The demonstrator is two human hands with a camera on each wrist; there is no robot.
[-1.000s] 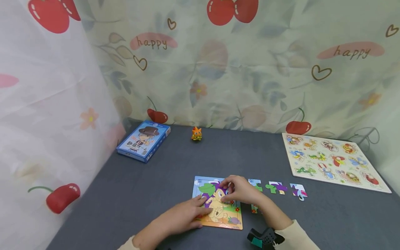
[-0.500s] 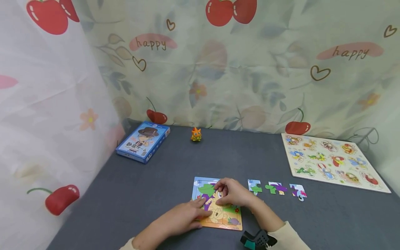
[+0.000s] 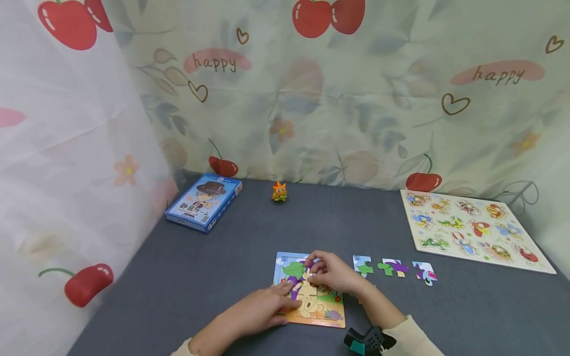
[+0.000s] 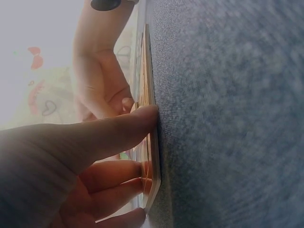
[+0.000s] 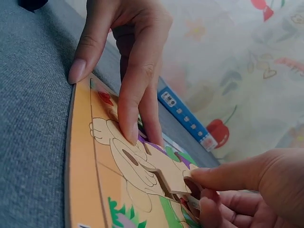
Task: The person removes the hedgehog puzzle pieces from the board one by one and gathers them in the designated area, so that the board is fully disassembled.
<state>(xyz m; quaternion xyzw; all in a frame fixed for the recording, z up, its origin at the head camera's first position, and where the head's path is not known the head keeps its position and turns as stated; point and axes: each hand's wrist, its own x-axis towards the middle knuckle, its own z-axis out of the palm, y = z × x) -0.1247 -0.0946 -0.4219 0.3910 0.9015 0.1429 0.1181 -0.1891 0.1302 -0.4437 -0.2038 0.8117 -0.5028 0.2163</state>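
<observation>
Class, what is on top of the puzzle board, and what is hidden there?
Flat picture pieces; the left hand rests on them, and the right hand pinches a raised piece. Any artwork beneath the hands is covered.

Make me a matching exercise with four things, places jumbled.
1. flat blue rectangular box
2. small orange spiky figurine
3. white rectangular board with insect pictures
4. flat colourful jigsaw puzzle

A. touched by the bare left hand
B. right side of the dark grey table
C. left side of the table
D. towards the back, between box and board

Pairs: 1-C, 2-D, 3-B, 4-A
</observation>
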